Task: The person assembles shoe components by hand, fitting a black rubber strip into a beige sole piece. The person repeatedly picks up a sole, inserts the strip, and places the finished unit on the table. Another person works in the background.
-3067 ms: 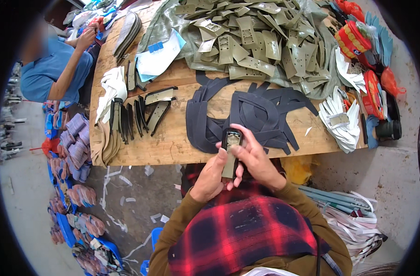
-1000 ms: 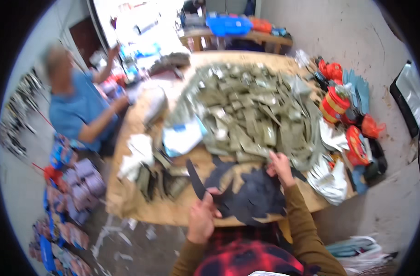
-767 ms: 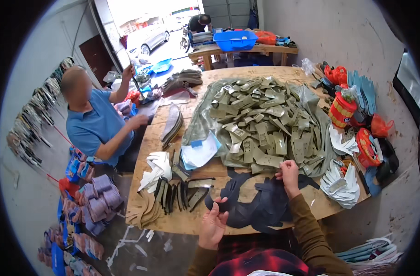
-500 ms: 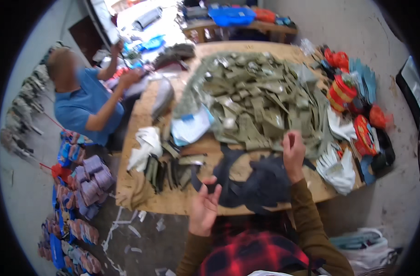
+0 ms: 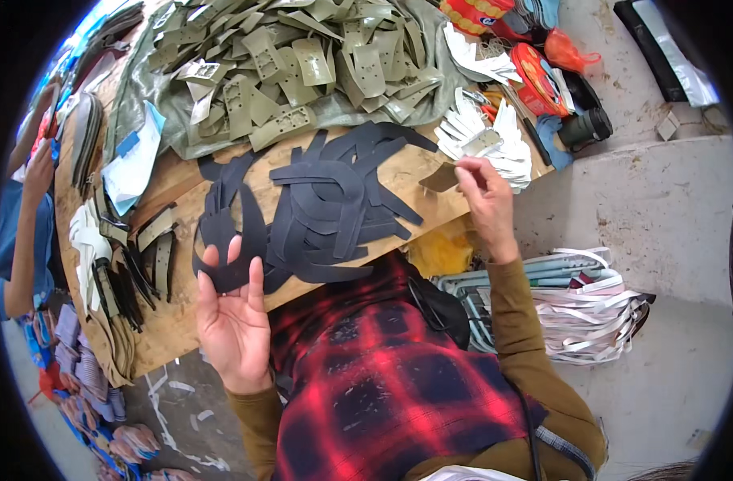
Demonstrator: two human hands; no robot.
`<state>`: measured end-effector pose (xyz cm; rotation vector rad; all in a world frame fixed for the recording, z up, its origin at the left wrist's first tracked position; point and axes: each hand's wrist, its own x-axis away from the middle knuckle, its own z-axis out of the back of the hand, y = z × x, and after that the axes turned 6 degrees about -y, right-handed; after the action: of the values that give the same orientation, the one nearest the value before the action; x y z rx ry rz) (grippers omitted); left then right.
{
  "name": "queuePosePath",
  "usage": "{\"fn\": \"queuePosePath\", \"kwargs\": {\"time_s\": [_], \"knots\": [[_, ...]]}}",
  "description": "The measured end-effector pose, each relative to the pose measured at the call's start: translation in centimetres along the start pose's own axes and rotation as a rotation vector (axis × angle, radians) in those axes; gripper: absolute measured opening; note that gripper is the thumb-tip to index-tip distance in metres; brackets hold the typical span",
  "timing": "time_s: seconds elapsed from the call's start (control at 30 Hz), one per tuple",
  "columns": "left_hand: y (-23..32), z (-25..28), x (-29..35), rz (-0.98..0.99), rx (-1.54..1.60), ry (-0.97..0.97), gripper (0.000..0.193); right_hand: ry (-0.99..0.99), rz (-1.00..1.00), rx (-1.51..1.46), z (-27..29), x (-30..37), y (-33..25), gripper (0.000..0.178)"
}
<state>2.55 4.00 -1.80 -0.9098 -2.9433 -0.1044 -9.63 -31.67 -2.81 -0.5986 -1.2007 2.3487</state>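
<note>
My left hand (image 5: 236, 337) is palm up at the table's near edge. A black curved strip (image 5: 230, 277) rests across its fingers, with fingertips showing inside the curve and the thumb at its side. My right hand (image 5: 488, 204) pinches a small flat olive piece (image 5: 439, 178) between thumb and fingers, over the table's front edge. Between the hands lies a heap of black curved strips (image 5: 322, 192), loosely overlapping. Beyond it, a large pile of curved olive plastic pieces with holes (image 5: 310, 64) lies on a greenish plastic sheet (image 5: 154, 104).
White gloves (image 5: 495, 128), a red round container (image 5: 537, 80) and a dark cylinder (image 5: 585, 128) crowd the right end. Olive and black strips (image 5: 146, 248) lie left beside a white glove (image 5: 88, 240). A co-worker's arm (image 5: 30, 192) shows far left. Bundled white straps (image 5: 583, 317) hang below right.
The view has tilted down and closer. My right hand has come away from the olive pile and now shows a small olive piece in its pinch. My left hand still has the black strip.
</note>
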Motion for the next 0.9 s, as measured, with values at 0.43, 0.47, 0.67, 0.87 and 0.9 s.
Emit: {"fn": "queuePosePath", "kwargs": {"time_s": [0.43, 0.47, 0.67, 0.87, 0.9], "knots": [[-3.8, 0.1, 0.1, 0.087, -0.12, 0.106, 0.039, 0.149, -0.057, -0.299, -2.9, 2.1, 4.1, 0.02], [-4.1, 0.0, -0.2, 0.079, -0.169, 0.106, 0.039, 0.132, -0.085, -0.358, -2.2, 2.0, 3.2, 0.021], [-8.0, -1.9, -2.3, 0.106, -0.39, 0.079, 0.04, 0.232, 0.13, -0.066, -0.3, 5.3, 2.5, 0.026], [-10.5, -1.3, -2.7, 0.157, -0.537, 0.084, 0.04, 0.321, -0.02, 0.364, 1.9, 10.7, 7.0, 0.028], [-10.7, -1.3, -2.6, 0.156, -0.56, 0.111, 0.04, 0.289, -0.146, 0.299, 1.5, 11.4, 6.2, 0.028]]}}
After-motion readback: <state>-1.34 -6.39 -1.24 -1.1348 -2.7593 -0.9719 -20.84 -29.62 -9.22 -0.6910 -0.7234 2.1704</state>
